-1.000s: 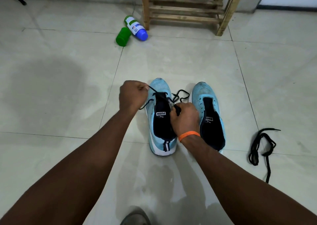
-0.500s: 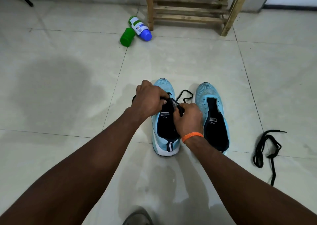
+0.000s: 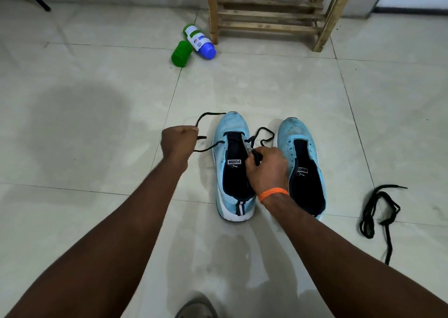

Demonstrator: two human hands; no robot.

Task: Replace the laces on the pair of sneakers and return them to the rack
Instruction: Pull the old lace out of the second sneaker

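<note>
Two light-blue sneakers stand side by side on the tiled floor, toes pointing away. The left sneaker [image 3: 231, 128] has a black lace [image 3: 208, 148] threaded through its eyelets. My left hand [image 3: 179, 141] is closed on one end of that lace, held out to the left of the shoe. My right hand [image 3: 266, 169], with an orange band on the wrist, pinches the lace's other side at the shoe's right edge. The right sneaker [image 3: 294, 136] has no lace. A second black lace [image 3: 378, 211] lies loose on the floor at the right.
A wooden rack [image 3: 269, 14] stands against the far wall. A green cup [image 3: 180, 54] and a tipped bottle with a blue cap [image 3: 200, 41] lie on the floor left of the rack. A grey shoe tip [image 3: 197, 309] shows at the bottom edge.
My left hand has moved from over the left sneaker's tongue out to the left, drawing a length of lace with it. My right hand stays at the shoe's right side.
</note>
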